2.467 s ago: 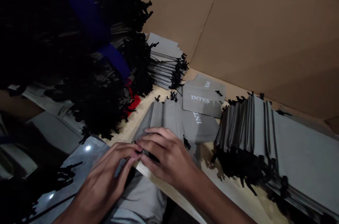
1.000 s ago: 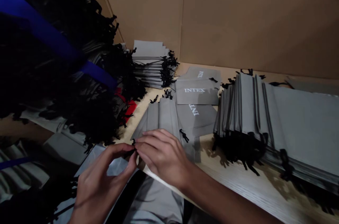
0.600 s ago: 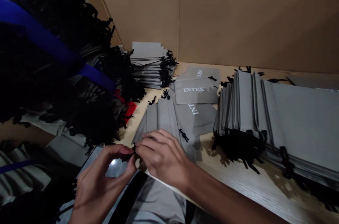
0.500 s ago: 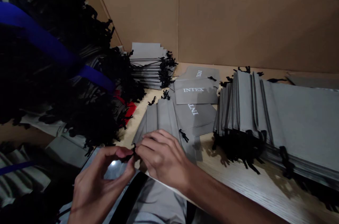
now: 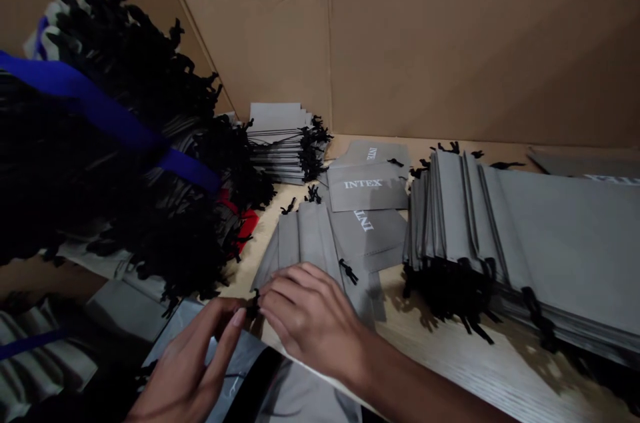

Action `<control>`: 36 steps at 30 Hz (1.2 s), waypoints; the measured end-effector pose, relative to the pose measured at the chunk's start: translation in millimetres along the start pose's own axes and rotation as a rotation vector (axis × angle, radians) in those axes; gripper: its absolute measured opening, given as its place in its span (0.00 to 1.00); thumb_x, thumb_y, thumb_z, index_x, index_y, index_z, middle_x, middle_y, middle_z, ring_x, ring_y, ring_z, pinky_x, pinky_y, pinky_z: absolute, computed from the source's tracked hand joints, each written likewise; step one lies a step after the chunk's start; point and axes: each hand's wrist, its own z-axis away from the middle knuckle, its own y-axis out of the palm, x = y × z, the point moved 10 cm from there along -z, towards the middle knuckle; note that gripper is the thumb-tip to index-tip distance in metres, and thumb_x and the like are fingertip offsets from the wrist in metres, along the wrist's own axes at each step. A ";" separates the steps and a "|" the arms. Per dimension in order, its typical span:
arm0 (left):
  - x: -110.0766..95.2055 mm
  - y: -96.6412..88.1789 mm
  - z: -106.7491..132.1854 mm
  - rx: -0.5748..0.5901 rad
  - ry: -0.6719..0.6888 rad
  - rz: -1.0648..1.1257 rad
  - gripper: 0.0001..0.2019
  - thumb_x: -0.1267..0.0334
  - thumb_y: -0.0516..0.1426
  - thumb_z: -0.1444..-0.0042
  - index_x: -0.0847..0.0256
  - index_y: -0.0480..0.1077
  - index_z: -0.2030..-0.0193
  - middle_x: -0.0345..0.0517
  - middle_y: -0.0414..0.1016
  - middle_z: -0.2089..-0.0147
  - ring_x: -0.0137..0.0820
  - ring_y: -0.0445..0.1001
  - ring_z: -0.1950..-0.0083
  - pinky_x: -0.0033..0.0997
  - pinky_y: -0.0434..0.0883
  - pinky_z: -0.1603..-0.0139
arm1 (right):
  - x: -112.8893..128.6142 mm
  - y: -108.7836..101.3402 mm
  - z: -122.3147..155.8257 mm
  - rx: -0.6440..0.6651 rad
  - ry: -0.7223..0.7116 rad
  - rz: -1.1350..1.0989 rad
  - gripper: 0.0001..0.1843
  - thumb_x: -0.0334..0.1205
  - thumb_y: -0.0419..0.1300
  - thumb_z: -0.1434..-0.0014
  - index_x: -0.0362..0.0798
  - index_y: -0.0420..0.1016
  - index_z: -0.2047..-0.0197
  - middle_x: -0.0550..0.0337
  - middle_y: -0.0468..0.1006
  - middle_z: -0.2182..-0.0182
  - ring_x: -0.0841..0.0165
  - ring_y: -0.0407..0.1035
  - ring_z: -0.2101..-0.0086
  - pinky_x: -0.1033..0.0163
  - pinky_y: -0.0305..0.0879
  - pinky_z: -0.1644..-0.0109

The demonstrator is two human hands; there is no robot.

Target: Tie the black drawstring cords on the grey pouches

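My left hand (image 5: 197, 353) pinches a short black drawstring cord (image 5: 254, 303) between thumb and forefinger, near the table's front edge. Fingers of my right hand (image 5: 310, 313) are closed on the same cord from the other side. Most of it is hidden by the fingertips, and I cannot make out which pouch it belongs to. Just beyond my right hand lie overlapping grey drawstring pouches (image 5: 315, 233) with black knotted cords. Behind these, more flat grey pouches (image 5: 367, 196) show white INTEX lettering.
On the right stands a row of grey pouches (image 5: 565, 230), black cords hanging below. A smaller pouch stack (image 5: 277, 143) sits at the back. Large cord-fringed bundles (image 5: 165, 243) with a blue strap (image 5: 115, 120) crowd the left. A cardboard wall (image 5: 450, 43) closes off the back.
The view has tilted up a little, so things sit lower. My left thumb and fingers have drawn closer together at the cord. The right hand keeps its place on it.
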 end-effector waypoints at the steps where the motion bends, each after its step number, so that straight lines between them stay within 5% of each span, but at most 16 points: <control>1: -2.2 0.4 -0.6 -0.005 0.014 0.007 0.11 0.49 0.56 0.25 0.48 0.75 0.55 0.35 0.84 0.66 0.31 0.86 0.71 0.19 0.79 0.72 | 0.0 -0.8 -0.3 -0.007 -0.001 0.001 0.05 0.33 0.61 0.26 0.50 0.77 0.56 0.60 0.86 0.58 0.64 0.76 0.56 0.57 0.67 0.48; 11: 1.5 12.0 3.9 0.060 0.065 0.066 0.11 0.56 0.55 0.24 0.51 0.71 0.61 0.33 0.80 0.69 0.27 0.80 0.72 0.17 0.75 0.71 | 4.2 -6.5 -3.5 -0.004 -0.015 0.049 0.06 0.37 0.62 0.24 0.51 0.77 0.57 0.62 0.84 0.61 0.65 0.73 0.58 0.56 0.66 0.50; 17: 6.5 11.9 13.4 -0.112 0.153 -0.006 0.05 0.65 0.56 0.26 0.52 0.74 0.53 0.37 0.85 0.62 0.28 0.84 0.68 0.18 0.75 0.69 | 1.9 -6.3 -4.5 -0.002 0.023 0.000 0.08 0.36 0.61 0.25 0.50 0.76 0.60 0.64 0.83 0.63 0.66 0.72 0.60 0.58 0.64 0.52; 23: 10.4 9.0 21.3 -0.282 -0.013 -0.090 0.10 0.57 0.54 0.24 0.53 0.76 0.56 0.38 0.85 0.64 0.28 0.82 0.70 0.22 0.76 0.64 | -3.3 -10.6 -6.5 -0.028 0.071 -0.020 0.09 0.35 0.63 0.27 0.50 0.74 0.63 0.67 0.81 0.65 0.67 0.70 0.62 0.59 0.61 0.53; 27: 20.6 11.4 17.1 -0.220 -0.089 -0.057 0.10 0.55 0.55 0.26 0.53 0.75 0.58 0.35 0.82 0.68 0.28 0.77 0.76 0.22 0.74 0.70 | -1.9 -8.8 -6.1 -0.019 0.041 0.006 0.07 0.36 0.64 0.26 0.49 0.76 0.60 0.65 0.82 0.62 0.66 0.70 0.61 0.59 0.60 0.51; 32: 10.0 7.8 13.3 -0.188 0.056 -0.014 0.07 0.58 0.57 0.29 0.52 0.75 0.59 0.35 0.82 0.69 0.29 0.79 0.75 0.21 0.72 0.74 | 2.5 -4.6 -3.4 -0.005 -0.003 0.063 0.05 0.34 0.63 0.26 0.49 0.77 0.58 0.65 0.82 0.61 0.64 0.70 0.60 0.57 0.60 0.50; 36: 17.4 5.6 19.5 -0.213 -0.095 0.032 0.10 0.54 0.58 0.30 0.53 0.76 0.60 0.35 0.80 0.69 0.28 0.75 0.74 0.21 0.71 0.74 | 3.1 -4.0 -3.1 0.011 -0.005 0.098 0.06 0.30 0.65 0.32 0.49 0.75 0.60 0.66 0.81 0.63 0.65 0.68 0.61 0.57 0.60 0.49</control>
